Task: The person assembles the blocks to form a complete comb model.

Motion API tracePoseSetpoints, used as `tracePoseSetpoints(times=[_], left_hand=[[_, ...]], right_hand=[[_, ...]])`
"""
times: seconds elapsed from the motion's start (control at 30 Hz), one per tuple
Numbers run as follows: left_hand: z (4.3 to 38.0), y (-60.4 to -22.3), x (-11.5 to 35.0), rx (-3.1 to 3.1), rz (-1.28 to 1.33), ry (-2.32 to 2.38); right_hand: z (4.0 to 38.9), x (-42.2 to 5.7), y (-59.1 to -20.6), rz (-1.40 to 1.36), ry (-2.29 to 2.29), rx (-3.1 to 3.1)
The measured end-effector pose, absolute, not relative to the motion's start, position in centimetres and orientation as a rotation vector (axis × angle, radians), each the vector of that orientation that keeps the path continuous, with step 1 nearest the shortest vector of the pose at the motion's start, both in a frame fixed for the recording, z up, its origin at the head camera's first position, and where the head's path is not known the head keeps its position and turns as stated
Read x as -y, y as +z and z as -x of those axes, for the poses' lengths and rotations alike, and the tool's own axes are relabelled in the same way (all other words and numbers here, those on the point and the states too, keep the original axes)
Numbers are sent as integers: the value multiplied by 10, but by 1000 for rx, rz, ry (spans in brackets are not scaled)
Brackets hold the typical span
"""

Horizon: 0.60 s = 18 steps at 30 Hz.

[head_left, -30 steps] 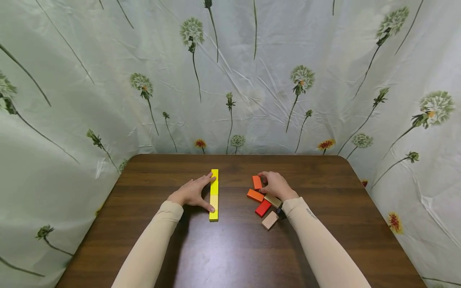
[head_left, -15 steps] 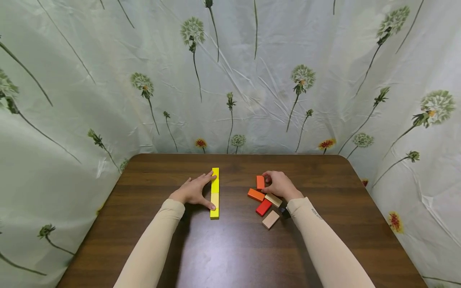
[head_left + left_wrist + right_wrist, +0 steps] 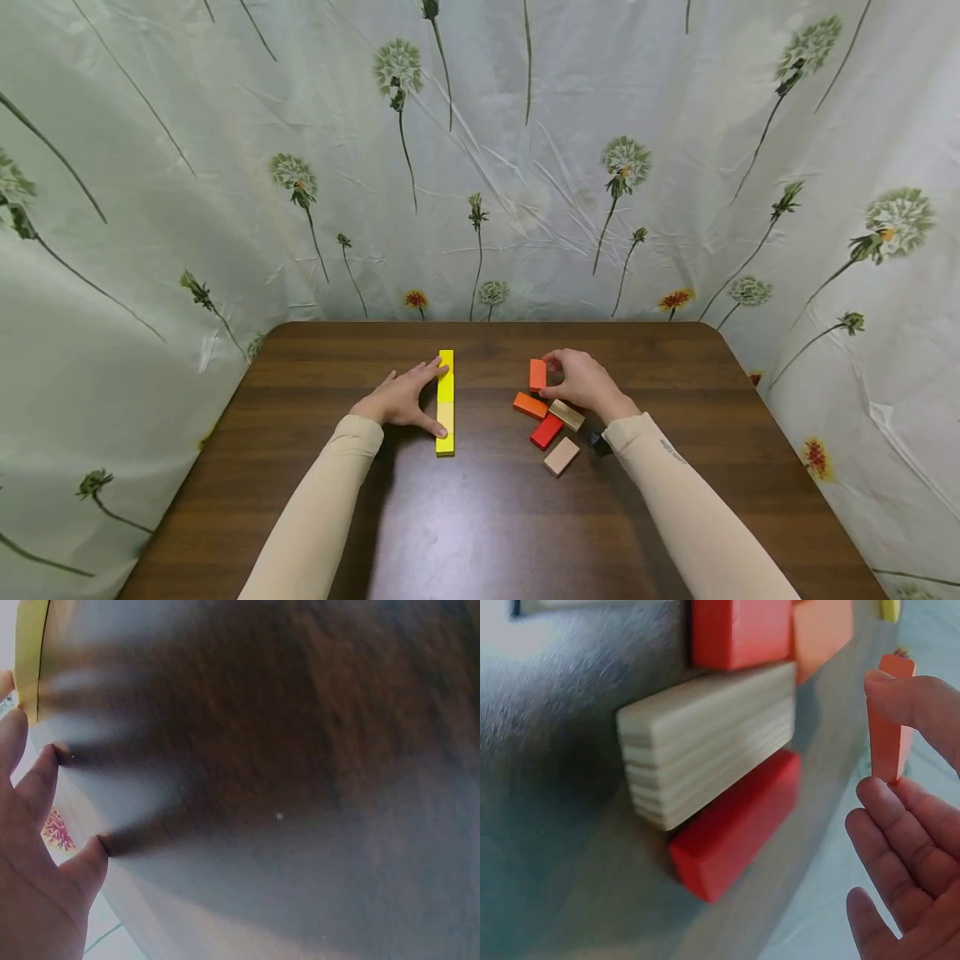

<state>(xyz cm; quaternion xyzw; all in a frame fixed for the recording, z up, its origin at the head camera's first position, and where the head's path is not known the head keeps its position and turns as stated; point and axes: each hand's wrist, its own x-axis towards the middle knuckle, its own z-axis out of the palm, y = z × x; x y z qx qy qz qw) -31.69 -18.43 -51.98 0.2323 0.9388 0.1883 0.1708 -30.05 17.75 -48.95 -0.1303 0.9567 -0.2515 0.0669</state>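
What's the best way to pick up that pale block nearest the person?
Probably pinch the middle of its two long sides, coming down from above: the pale block lies flat, so its top is exposed, and it's narrower across than end to end. A gap separates it from the red block just beyond.

The left wrist view crops the yellow row (image 3: 31, 656); sleeve lettering (image 3: 672, 451) is illegible.

The wood-grain desk (image 3: 480, 542) is streaked brown. Nearer its left edge, bright yellow rectangular blocks (image 3: 447, 387) flank a pale yellow block (image 3: 446, 413). Nearer its right are orange rectangular blocks (image 3: 530, 406), red rectangular blocks (image 3: 742, 832), a striped tan wooden block (image 3: 712, 731) and a pinkish-beige block (image 3: 562, 457). Green dandelions pattern the grey fabric curtain (image 3: 337, 92).
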Motion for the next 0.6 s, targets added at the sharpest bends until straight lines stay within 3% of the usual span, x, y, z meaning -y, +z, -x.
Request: tracePoseSetpoints(times=[0.6], left_hand=[[316,-517,185,-2661,-666,537]], right_hand=[[242,-136,-481,637,-705,-2929]])
